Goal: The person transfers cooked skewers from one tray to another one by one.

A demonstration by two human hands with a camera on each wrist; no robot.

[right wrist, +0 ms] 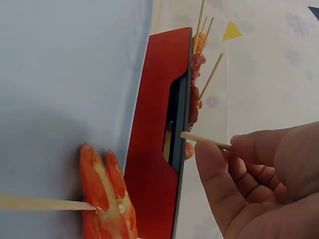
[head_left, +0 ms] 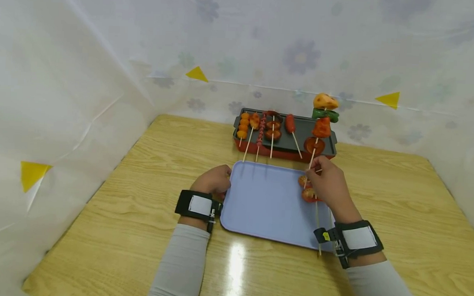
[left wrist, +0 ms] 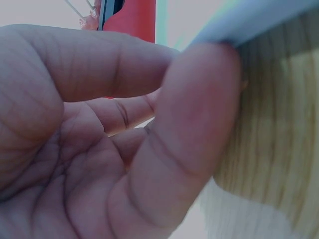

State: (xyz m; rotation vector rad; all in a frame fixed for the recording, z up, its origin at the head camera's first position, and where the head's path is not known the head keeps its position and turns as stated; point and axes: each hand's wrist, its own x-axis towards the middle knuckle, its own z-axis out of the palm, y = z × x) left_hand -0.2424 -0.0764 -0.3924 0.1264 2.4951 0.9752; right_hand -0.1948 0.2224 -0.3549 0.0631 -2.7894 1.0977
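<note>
In the head view, my right hand [head_left: 331, 183] pinches the wooden stick of a skewer [head_left: 321, 127] between thumb and forefinger. Yellow, green and red chunks are threaded up its far end, over the grill's right side. In the right wrist view the same hand [right wrist: 249, 174] holds the stick's bare end [right wrist: 204, 140]. Below it, a skewer of reddish-brown round pieces [head_left: 309, 195] lies on the right of a pale blue tray [head_left: 270, 202]. My left hand [head_left: 215, 180] grips the tray's left edge; in the left wrist view, thumb and forefinger meet at the rim.
Behind the tray stands a red grill with a dark plate [head_left: 300, 144]. It bears an orange-ball skewer [head_left: 243, 127], a thin pink skewer [head_left: 260, 131], a skewer of brown slices [head_left: 273, 135] and a sausage on a stick [head_left: 290, 123]. A patterned sheet [head_left: 261, 43] hangs behind the wooden table [head_left: 161, 162].
</note>
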